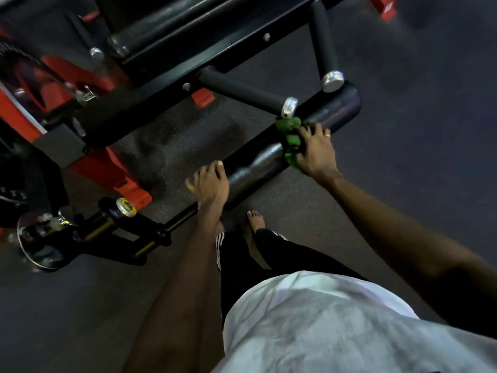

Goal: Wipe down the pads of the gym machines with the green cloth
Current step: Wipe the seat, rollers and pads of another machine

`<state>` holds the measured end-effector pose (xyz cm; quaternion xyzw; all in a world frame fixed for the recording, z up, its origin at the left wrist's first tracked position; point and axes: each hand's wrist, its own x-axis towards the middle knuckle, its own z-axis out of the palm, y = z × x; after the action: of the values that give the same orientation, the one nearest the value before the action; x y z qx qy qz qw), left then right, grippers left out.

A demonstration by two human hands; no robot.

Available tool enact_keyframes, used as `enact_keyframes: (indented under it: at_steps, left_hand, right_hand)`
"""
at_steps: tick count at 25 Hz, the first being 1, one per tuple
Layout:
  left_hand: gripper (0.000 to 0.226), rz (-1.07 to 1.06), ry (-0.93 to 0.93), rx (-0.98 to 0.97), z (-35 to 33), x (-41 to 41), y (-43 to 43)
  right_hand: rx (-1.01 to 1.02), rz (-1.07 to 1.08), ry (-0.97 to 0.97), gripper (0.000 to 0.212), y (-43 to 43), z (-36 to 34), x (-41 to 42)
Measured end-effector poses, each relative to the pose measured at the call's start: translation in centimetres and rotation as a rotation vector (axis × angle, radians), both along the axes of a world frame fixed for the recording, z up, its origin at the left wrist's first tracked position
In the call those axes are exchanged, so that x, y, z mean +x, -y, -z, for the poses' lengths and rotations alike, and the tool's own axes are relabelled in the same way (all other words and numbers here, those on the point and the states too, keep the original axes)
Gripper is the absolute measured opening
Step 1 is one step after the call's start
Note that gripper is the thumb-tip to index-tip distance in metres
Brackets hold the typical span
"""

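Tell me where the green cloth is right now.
In the head view, the green cloth sits right of centre, pressed by the right hand onto the long black roller pad, just below a chrome-capped handle.

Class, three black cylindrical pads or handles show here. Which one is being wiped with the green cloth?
The long roller pad nearest the person: the right hand presses the green cloth onto it. The two chrome-capped handles beyond go untouched.
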<state>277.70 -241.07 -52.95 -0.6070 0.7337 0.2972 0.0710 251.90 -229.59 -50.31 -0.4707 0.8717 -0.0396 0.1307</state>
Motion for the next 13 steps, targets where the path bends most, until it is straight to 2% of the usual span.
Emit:
enact_keyframes:
  at_steps: [2,4,6,7,8,11,13]
  left_hand:
    - [0.054,0.105,0.106,0.025,-0.6,-0.4,0.9]
    - [0.059,0.273,0.077,0.015,-1.2,-0.9,0.3]
    - [0.079,0.437,0.062,0.033,-1.6,-2.4,-1.4]
    - [0.090,0.454,0.093,0.058,-1.7,-2.3,-1.9]
    - [0.100,0.460,0.125,0.093,-1.8,-2.4,-1.8]
    - [0.118,0.488,0.173,0.154,-2.1,-3.2,-1.2]
    - [0.125,0.478,0.185,0.167,-2.2,-3.6,-0.4]
  right_hand:
    - [-0.044,0.093,0.033,0.067,0.2,-0.3,0.1]
    - [-0.033,0.015,0.041,0.073,-0.3,-0.3,1.0]
    - [-0.012,-0.061,0.039,0.078,-1.4,-0.4,-0.7]
    - [-0.008,-0.066,0.028,0.078,-1.3,-0.1,-1.6]
    - [-0.016,0.001,0.015,0.076,-1.1,0.1,-2.9]
    - [-0.069,0.416,0.022,0.072,0.1,0.5,-7.6]
    - [-0.062,0.485,0.050,0.072,0.5,0.4,-8.6]
